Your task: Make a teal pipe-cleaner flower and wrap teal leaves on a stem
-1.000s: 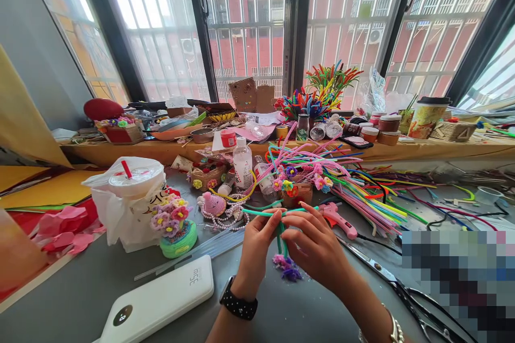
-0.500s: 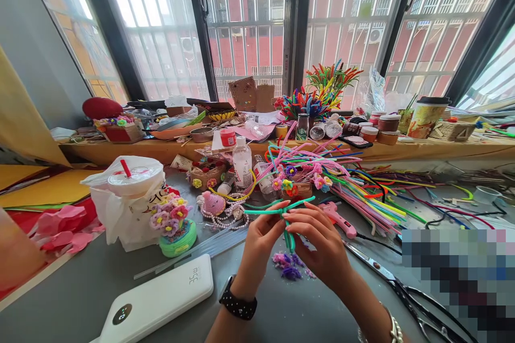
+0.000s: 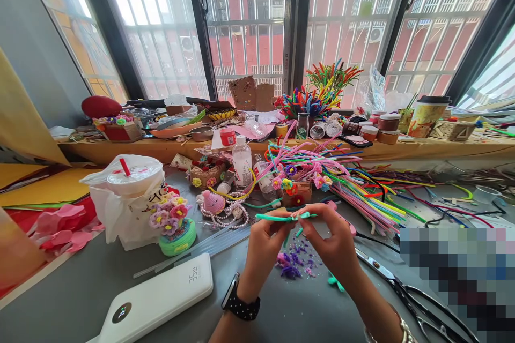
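Through the head view I saw a green pipe cleaner (image 3: 271,218) pinched just above the gray tabletop (image 3: 289,316).
It looked fuzzy and teal-tinted, with one end poking straight out to the left and the other bunched into a small, paler fold. My left hand (image 3: 261,252) gripped the straight length narrowly between thumb and curled fingers, forearm slanting up, a dotted watch strap (image 3: 243,308) around the wrist. My right hand (image 3: 332,238) closed its fingertips on the folded end, index finger arched; what its palm side covered, I could not tell. Purple and pink fuzz scraps (image 3: 291,271) lay below, a loose green piece (image 3: 337,283) near the right forearm, scissors (image 3: 376,265) just beyond it.
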Demonstrator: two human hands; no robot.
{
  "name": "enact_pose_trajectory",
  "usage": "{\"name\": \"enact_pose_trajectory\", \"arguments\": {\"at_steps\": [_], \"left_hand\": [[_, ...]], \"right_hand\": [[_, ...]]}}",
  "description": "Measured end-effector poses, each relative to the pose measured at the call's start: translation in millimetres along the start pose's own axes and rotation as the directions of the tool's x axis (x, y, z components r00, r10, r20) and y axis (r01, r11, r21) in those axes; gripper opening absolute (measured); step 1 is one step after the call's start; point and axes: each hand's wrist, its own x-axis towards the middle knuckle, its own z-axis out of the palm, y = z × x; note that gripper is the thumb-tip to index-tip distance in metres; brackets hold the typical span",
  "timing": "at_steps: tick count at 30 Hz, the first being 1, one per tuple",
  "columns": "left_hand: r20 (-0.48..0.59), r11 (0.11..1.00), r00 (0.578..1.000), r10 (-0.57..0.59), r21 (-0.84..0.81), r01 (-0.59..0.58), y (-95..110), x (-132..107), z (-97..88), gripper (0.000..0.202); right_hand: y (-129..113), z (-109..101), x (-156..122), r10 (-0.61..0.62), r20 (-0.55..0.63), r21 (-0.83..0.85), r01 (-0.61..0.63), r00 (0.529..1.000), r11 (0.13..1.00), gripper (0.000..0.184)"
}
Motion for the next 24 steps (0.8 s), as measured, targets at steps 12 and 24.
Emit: {"name": "enact_pose_trajectory", "arguments": {"at_steps": [12, 24], "left_hand": [[0.047, 0.989, 0.999, 0.001, 0.149, -0.008, -2.0, -1.0, 2.3, 0.011], [-0.146, 0.978, 0.975, -0.17, -0.148, 0.148, 0.5, 0.1, -1.9, 0.016]], "right_hand": [[4.7, -9.2, 9.4, 0.233, 0.033, 0.16, -0.236, 0.972, 0.959, 0.013], [-7.9, -2.1, 1.5, -0.335, 0.117, -0.108, 0.347, 0.935, 0.932, 0.015]]}}
